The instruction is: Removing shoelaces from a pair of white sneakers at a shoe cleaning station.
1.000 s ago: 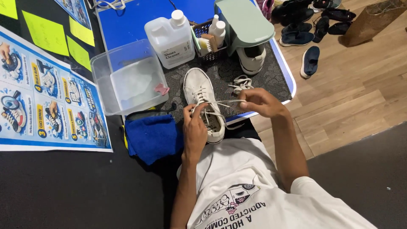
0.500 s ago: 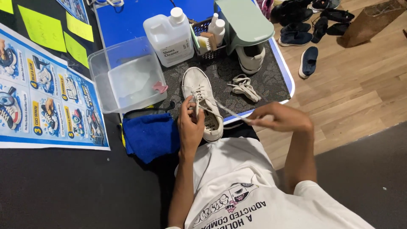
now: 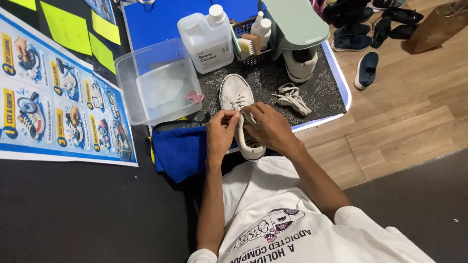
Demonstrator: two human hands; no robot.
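A white sneaker (image 3: 235, 95) lies on the dark patterned mat (image 3: 321, 92), toe pointing away from me. My left hand (image 3: 219, 135) pinches its white lace at the left side of the eyelets. Opposite it, my right hand (image 3: 269, 127) covers the tongue area and grips the lace from the right. The two hands almost touch over the shoe's opening. The heel end of the sneaker sticks out below my hands, above my white shirt.
A loose bundle of white laces (image 3: 291, 97) lies right of the shoe. A clear plastic tub (image 3: 127, 80) with a pink piece stands to the left, a blue cloth (image 3: 179, 151) below it. A white cleaner jug (image 3: 207, 41), brush basket (image 3: 248, 46) and second sneaker (image 3: 300, 65) stand behind.
My right hand, which had drawn the lace out to the right, has come back onto the shoe. Both hands now sit together over the eyelets.
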